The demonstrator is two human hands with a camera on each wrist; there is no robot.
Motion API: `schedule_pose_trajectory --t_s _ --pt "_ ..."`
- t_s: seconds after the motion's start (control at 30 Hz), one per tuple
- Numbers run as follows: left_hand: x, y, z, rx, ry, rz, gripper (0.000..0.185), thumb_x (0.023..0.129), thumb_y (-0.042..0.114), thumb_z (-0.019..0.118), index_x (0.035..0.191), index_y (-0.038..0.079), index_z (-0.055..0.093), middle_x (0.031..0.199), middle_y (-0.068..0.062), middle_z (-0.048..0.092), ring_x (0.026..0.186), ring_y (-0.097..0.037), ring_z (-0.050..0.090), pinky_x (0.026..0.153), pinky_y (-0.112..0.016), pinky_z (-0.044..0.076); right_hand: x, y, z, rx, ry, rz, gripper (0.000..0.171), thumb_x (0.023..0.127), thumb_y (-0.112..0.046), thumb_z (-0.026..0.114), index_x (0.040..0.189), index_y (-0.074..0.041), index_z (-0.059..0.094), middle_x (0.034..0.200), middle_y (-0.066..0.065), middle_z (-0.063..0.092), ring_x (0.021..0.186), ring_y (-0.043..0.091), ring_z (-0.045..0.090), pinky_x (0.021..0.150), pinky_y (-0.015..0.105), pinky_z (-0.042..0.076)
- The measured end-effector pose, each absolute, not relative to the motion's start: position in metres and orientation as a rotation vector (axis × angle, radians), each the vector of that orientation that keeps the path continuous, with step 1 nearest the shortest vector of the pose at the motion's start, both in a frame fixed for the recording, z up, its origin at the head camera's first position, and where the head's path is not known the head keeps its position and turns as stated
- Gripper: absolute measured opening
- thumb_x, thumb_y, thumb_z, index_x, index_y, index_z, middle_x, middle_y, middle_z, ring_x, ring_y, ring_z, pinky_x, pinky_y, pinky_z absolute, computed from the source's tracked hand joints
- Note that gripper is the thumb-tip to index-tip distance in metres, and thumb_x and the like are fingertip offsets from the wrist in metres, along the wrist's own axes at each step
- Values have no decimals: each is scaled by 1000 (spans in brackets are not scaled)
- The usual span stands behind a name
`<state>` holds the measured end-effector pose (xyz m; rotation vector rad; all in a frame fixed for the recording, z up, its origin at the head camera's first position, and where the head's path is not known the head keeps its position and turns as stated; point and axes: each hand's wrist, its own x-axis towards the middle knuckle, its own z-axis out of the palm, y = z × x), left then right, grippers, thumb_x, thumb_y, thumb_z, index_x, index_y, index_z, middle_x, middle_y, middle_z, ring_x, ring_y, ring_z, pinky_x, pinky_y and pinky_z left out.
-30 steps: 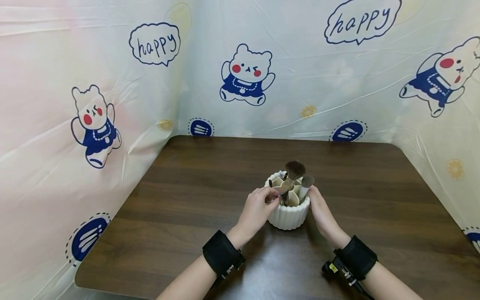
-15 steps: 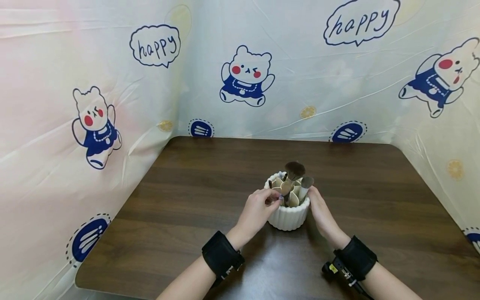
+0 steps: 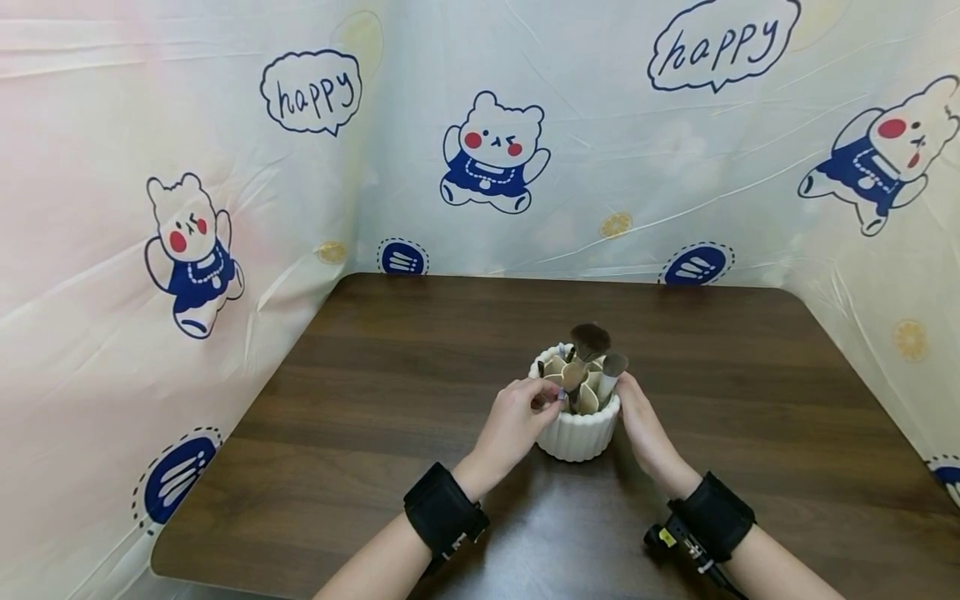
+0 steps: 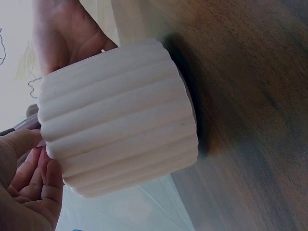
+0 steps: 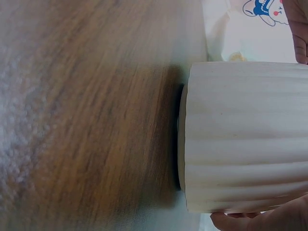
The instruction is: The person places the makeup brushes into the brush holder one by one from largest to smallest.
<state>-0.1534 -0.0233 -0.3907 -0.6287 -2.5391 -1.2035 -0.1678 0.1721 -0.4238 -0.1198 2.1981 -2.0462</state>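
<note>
A white ribbed brush holder (image 3: 576, 435) stands upright on the table, its inside split by cream dividers (image 3: 588, 397). Several makeup brushes stick out of it. At its near left rim, my left hand (image 3: 517, 412) pinches at a tan-headed makeup brush (image 3: 572, 376) with thumb and forefinger; the lower handle is hidden inside. The other fingers of the left hand (image 4: 36, 185) curl beside the rim in the left wrist view. My right hand (image 3: 647, 429) grips the holder's right side, and its fingers (image 5: 269, 217) lie along the wall in the right wrist view.
A large dark brush (image 3: 590, 340) and a grey brush with a white handle (image 3: 614, 364) rise from the holder. The brown wooden table (image 3: 420, 333) spreads around it. Behind and at the sides hangs a printed curtain (image 3: 585, 125). Black bands (image 3: 446, 507) circle both wrists.
The tan brush head leaned toward my left hand a second ago and now sits rounder and more upright. Both hands and the holder have stayed in place.
</note>
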Motion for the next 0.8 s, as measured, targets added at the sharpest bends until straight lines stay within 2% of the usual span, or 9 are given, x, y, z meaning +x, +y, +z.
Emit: schedule_pose_trajectory --t_s 0.53,0.8 --pt "-152 -26 -390 -604 -2538 -1185 10 86 11 69 96 7 71 91 -4 71 84 -17 62 75 -23 50 -167 172 -423 -98 2190 -2056 56 105 -33 20 151 0 13 158 18 11 145 30 9 116 50 12" --pt "-152 -31 -391 -603 -2520 -1074 22 85 19 72 104 9 69 92 -2 70 85 -15 60 74 -22 48 -168 172 -423 -88 2228 -2007 56 104 -31 18 151 0 12 159 19 9 146 31 5 116 54 12"
